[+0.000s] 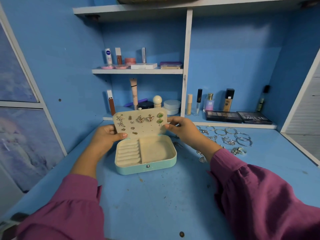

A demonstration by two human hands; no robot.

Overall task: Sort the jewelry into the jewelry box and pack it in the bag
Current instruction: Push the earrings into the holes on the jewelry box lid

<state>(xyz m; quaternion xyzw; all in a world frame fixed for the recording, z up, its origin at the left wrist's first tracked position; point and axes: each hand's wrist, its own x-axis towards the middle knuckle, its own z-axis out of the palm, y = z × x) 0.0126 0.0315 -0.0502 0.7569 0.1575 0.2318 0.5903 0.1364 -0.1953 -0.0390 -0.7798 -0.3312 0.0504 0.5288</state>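
Observation:
A small mint jewelry box (145, 168) stands open on the blue desk (155, 201), its cream tray with ring rolls and one bare compartment. Its raised lid (140, 123) carries several pinned earrings: starfish, butterflies, green stones. My left hand (107, 135) grips the lid's left edge and my right hand (181, 129) grips its right edge. Loose silver bangles (242, 137), chains (228, 141), rings (239, 150) and a triangular earring (201, 159) lie on the desk to the right of the box. No bag is in view.
Behind the box, shelves (138, 71) hold cosmetic tubes, jars and bottles. Two dark eyeshadow palettes (239, 116) lie on the low ledge at the right. Small specks of debris dot the desk in front of the box.

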